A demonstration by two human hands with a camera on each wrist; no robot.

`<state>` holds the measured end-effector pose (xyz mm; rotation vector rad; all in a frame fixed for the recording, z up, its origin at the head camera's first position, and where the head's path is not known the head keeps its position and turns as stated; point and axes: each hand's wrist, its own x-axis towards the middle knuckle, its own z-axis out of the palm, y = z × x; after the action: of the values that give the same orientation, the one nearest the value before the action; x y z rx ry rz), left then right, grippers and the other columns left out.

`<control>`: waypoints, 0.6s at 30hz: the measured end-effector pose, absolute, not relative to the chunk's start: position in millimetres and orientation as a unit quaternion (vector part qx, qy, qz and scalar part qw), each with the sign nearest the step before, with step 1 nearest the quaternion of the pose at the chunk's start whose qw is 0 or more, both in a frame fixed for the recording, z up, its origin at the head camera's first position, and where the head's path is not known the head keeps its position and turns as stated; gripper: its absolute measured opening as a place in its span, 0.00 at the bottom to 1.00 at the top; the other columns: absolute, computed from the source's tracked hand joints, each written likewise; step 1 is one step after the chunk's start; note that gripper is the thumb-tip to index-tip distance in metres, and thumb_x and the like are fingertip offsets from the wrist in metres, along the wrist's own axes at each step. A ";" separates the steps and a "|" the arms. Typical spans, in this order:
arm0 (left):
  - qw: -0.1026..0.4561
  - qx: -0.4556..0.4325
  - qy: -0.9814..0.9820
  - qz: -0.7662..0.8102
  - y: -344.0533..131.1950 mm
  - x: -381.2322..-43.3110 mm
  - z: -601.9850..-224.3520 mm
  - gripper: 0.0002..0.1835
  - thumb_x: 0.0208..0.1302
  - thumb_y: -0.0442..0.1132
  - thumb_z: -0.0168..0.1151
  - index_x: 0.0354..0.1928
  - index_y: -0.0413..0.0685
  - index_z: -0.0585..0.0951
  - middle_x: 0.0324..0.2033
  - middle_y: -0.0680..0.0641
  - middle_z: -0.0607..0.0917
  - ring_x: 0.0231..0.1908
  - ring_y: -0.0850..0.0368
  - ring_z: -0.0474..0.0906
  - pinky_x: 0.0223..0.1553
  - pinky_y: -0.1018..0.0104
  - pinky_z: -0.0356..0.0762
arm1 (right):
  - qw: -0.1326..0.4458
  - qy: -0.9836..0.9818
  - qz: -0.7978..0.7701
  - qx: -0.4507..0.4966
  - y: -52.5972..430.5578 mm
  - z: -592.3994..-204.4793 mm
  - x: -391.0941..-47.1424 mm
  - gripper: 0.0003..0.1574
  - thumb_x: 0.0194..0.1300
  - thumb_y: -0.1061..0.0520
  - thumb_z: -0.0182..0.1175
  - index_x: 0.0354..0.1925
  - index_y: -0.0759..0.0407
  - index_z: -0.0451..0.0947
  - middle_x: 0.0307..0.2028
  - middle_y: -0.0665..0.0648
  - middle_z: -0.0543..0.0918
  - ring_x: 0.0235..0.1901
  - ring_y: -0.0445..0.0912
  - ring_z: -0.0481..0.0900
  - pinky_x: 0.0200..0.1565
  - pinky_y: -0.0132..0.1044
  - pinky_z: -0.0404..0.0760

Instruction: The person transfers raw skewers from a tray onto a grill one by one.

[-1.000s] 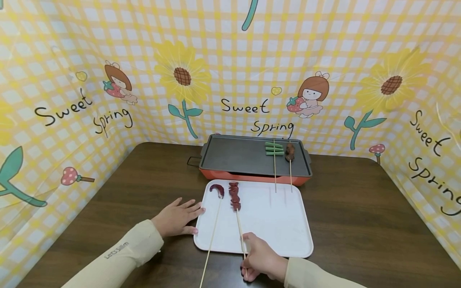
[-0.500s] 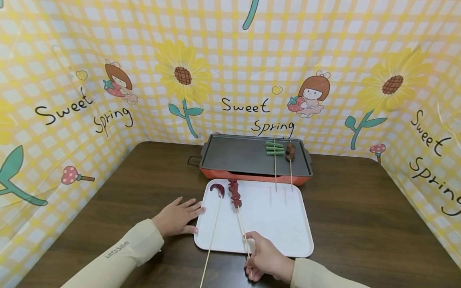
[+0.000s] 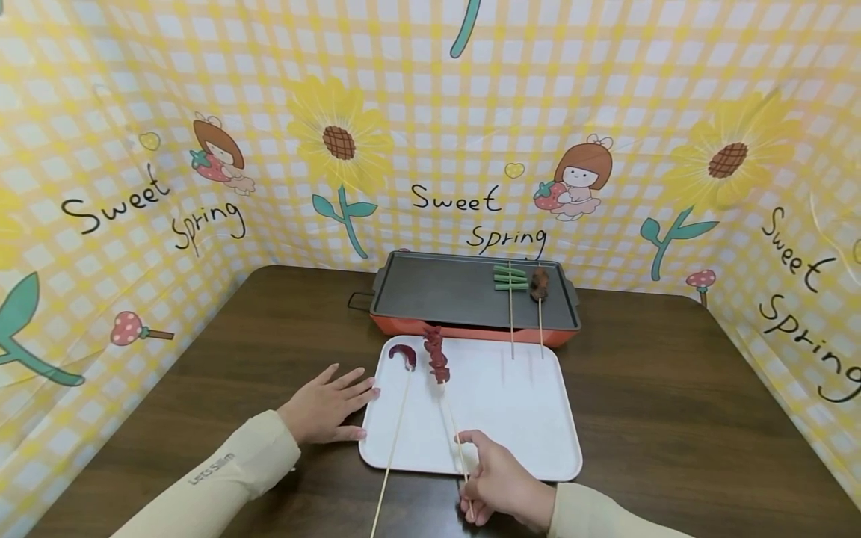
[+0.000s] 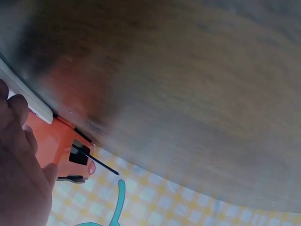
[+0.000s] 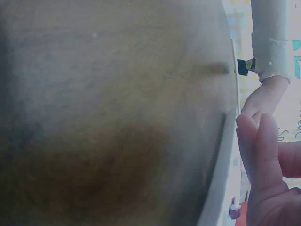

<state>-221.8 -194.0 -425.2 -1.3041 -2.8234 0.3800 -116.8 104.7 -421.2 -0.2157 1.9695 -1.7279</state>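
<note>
My right hand (image 3: 501,478) grips the lower stick of a skewer of dark red meat (image 3: 437,359) near the front rim of the white tray (image 3: 538,433). The meat is over the tray's back left part, and its tip overlaps the grill pan's red front side in the head view. To the left, a skewer with a curled purple octopus tentacle (image 3: 405,355) lies on the tray, its stick running past the front rim. My left hand (image 3: 326,407) is spread flat, its fingertips touching the tray's left rim. In the right wrist view, the right hand's fingers (image 5: 265,150) are bent.
Behind the tray stands a grill pan (image 3: 437,288) with a dark plate and a wire handle (image 3: 359,301) at its left. On its right side lie a green vegetable skewer (image 3: 510,278) and a brown meat skewer (image 3: 539,284), their sticks jutting over the tray. A checked cloth (image 3: 430,112) hangs behind.
The red meat skewer has moved a little away from me, its tip now reaching the pan's front side. My right hand has shifted slightly right. The left hand stays at the tray's rim.
</note>
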 end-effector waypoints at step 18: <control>-0.013 -0.414 -0.902 0.120 -195.2 -222.4 -423.4 0.37 0.65 0.69 0.45 0.67 0.52 0.71 0.65 0.48 0.71 0.68 0.47 0.61 0.63 0.41 0.56 | 0.228 0.743 -0.624 -0.082 113.2 -401.2 -139.7 0.43 0.56 0.79 0.53 0.68 0.72 0.49 0.16 0.58 0.79 0.12 0.42 0.75 0.16 0.33 0.76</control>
<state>-222.4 -195.2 -423.4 -1.3130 -2.8580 0.3792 -139.7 113.2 -401.2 -0.2252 2.0458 -1.7197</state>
